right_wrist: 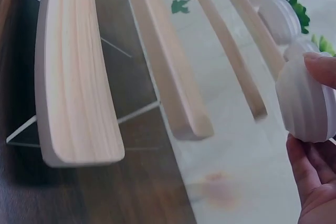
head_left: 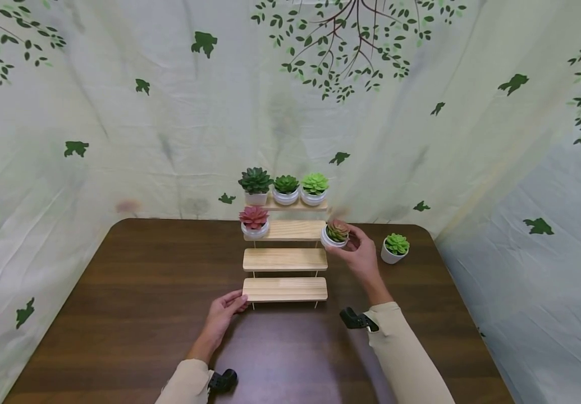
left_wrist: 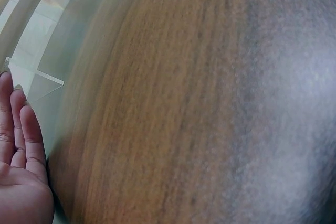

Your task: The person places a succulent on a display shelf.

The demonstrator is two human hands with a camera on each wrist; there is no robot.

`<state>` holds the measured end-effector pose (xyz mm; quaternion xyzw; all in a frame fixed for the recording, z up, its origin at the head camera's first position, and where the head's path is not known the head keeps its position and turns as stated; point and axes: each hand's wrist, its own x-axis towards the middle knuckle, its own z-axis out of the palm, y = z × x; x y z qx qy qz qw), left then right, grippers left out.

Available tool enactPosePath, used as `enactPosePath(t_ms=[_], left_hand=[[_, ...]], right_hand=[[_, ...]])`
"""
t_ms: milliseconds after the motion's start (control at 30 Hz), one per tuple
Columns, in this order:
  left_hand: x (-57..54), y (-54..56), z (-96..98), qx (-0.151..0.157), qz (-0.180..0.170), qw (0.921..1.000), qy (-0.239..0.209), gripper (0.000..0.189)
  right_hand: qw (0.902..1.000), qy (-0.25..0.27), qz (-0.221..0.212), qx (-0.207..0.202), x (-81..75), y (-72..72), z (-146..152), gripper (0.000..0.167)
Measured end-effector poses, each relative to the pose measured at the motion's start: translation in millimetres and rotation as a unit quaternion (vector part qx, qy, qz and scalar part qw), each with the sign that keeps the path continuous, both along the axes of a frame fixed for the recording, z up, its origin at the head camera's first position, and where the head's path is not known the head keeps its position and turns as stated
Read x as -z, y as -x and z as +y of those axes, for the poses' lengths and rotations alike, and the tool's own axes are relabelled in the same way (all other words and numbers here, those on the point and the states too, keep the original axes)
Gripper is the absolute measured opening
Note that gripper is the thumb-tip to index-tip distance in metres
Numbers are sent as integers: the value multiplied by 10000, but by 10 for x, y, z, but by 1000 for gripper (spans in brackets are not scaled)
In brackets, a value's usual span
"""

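Note:
My right hand [head_left: 360,255] pinches a small potted succulent [head_left: 335,234], reddish-brown and green in a white ribbed pot, off the right end of the second shelf from the top. In the right wrist view, the white pot [right_wrist: 305,103] sits between thumb and fingers. The four-step wooden display rack [head_left: 285,289] stands in the middle. My left hand [head_left: 222,315] touches the left end of its lowest shelf; straight fingers [left_wrist: 32,135] show in the left wrist view. A pink succulent [head_left: 254,220] stands at the left of the second shelf.
On the top shelf stand a dark green succulent [head_left: 256,182], a mid-green one [head_left: 286,188] and a light green one [head_left: 314,186]. Another light green potted succulent [head_left: 395,248] stands on the brown table [head_left: 169,269], right of the rack. A leaf-print cloth [head_left: 194,123] hangs behind.

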<state>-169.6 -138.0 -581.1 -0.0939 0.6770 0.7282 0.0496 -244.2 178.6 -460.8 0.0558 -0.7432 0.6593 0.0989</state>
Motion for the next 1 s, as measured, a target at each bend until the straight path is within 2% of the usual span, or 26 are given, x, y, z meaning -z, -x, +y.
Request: enactPosePath(t_ms=[133, 300, 467, 700, 1000], left_hand=[[2, -3, -5, -14, 19, 10000, 12, 37], [-2, -9, -8, -35, 26, 10000, 23, 37], [2, -10, -8, -32, 5, 10000, -10, 37], [-8, -6, -8, 16, 37, 10000, 3, 38], [-22, -11, -11, 62, -29, 10000, -42, 39]], right_hand=[[9999, -124, -90, -32, -43, 33, -89, 65], [9994, -45, -271, -223, -66, 100, -188, 68], [9987, -222, -430, -168, -75, 158, -283, 69], [9953, -915, -271, -154, -134, 209, -423, 66], [9911, -1267, -102, -406, -155, 293, -613, 63]])
